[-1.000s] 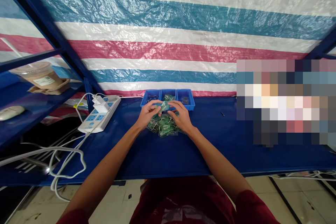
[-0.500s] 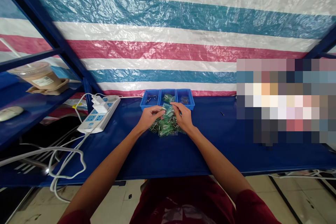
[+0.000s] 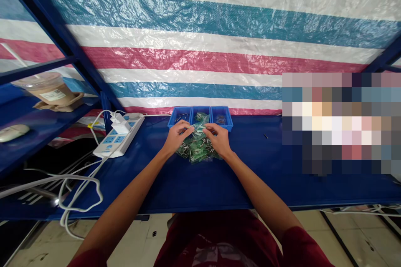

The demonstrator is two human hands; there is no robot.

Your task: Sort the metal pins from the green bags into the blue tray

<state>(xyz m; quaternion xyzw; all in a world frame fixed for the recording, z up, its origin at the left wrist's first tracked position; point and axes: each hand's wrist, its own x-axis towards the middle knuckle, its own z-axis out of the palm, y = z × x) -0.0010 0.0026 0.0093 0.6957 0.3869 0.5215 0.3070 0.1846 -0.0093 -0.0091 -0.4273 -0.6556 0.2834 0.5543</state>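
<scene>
Between my two hands is a small clear greenish plastic bag (image 3: 198, 132), raised above a pile. My left hand (image 3: 177, 137) pinches its left side with thumb and fingers. On the other side my right hand (image 3: 218, 138) is closed on the bag's right edge. Whatever is inside the bag is too small to make out. Below them lies a heap of green plastic bags and small dark metal pins or screws (image 3: 199, 151). Just behind stand three joined blue bins: the left bin (image 3: 170, 122) and right bin (image 3: 230, 123) hold small metal pieces, the middle bin (image 3: 201, 109) a green bag.
A white power strip (image 3: 128, 137) with plugs and loose white cables (image 3: 100, 194) lies on the left. A shelf there carries a lidded drink cup (image 3: 52, 91) and a computer mouse (image 3: 14, 133). One small dark screw-like piece (image 3: 266, 136) lies on the blue table (image 3: 250, 175). The far right is blurred out.
My left hand has risen slightly, and its fingers have shifted on the bag. The bag now lies more tilted between my hands. My right hand has hardly moved.
</scene>
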